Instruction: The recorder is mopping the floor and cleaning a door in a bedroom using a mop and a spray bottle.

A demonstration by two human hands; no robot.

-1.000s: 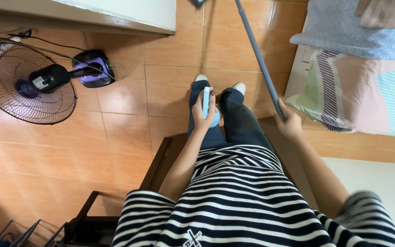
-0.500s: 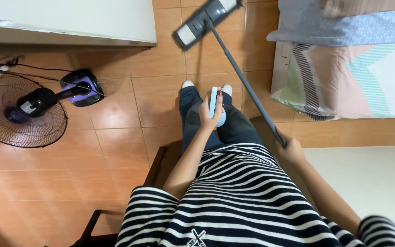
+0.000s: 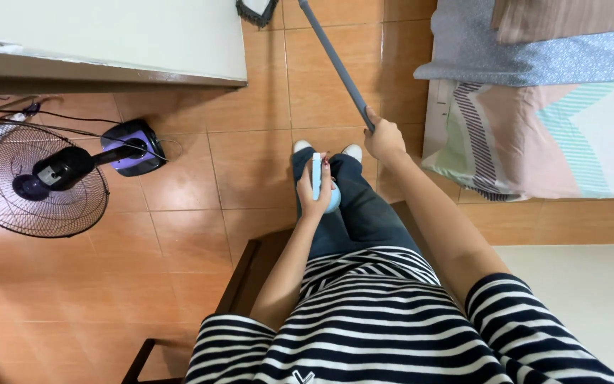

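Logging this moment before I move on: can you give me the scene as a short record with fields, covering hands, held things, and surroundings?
Posture: seated on a dark wooden chair
Left hand: grip shut on a light blue phone, held above the knees
Right hand: grip shut on a grey mop handle, angled up to the mop head at the top edge
Floor: orange tiles
Left side: standing fan with purple base
Right side: bed with patterned bedding

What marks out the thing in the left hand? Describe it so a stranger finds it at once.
Start at the orange tiled floor, then the seated person's dark trousers. Over the knees the left hand holds a slim pale blue phone upright. Unlike the long grey mop handle in the right hand, it is short, flat and light-coloured.
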